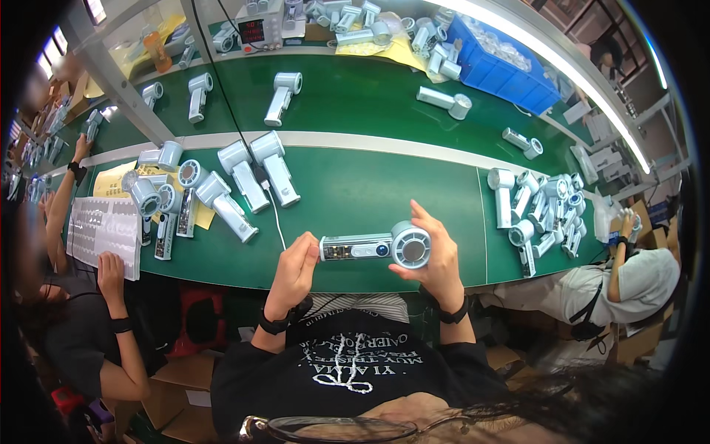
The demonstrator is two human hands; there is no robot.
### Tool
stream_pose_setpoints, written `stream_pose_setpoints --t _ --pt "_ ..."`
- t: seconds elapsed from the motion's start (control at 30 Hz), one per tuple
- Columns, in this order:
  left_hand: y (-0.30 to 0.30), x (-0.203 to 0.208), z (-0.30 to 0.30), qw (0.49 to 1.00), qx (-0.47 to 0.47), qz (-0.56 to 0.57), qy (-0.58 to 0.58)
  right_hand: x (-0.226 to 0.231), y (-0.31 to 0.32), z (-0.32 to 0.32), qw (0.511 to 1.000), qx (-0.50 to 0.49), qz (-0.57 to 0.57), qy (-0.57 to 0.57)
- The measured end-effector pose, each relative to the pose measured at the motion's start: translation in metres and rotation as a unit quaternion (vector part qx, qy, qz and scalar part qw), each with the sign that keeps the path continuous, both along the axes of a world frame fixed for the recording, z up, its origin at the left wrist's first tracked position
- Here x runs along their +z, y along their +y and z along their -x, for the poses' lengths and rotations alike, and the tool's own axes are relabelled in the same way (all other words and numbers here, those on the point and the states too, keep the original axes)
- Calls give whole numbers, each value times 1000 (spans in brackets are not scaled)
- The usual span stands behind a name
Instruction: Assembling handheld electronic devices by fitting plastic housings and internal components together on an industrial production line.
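Observation:
I hold a light-blue handheld fan level in front of me, its handle toward the left and its round grilled head toward the right. An opening in the handle bares a circuit board, with buttons and a small dark round spot beside it. My left hand is closed at the handle's end; its fingertips hide what they pinch there. Around the fan head curls my right hand, thumb below and fingers on the far side. A white cable comes down from a small dark connector and ends near my left fingers.
More fans lie to the left, beside a white sheet. A pile of fans covers the right side. Beyond a pale rail, fans lie spaced along a green surface, with a blue bin behind. Co-workers sit on both sides.

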State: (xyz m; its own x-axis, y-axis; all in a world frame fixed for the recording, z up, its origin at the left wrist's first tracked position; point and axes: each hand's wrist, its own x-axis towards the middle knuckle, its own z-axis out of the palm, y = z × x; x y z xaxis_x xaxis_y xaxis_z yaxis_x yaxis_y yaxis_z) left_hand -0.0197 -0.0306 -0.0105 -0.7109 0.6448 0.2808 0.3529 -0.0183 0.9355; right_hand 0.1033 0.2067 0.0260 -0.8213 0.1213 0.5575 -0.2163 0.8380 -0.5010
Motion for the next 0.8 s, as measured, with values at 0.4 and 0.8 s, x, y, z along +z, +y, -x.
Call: stream_pose_setpoints --t 0.4,0.8 --pt "9 -6 -10 999 -4 -26 -45 -6 -10 21 978 60 51 194" --pt "-5 5 -2 981 176 -32 -80 68 40 -54 685 143 540 467"
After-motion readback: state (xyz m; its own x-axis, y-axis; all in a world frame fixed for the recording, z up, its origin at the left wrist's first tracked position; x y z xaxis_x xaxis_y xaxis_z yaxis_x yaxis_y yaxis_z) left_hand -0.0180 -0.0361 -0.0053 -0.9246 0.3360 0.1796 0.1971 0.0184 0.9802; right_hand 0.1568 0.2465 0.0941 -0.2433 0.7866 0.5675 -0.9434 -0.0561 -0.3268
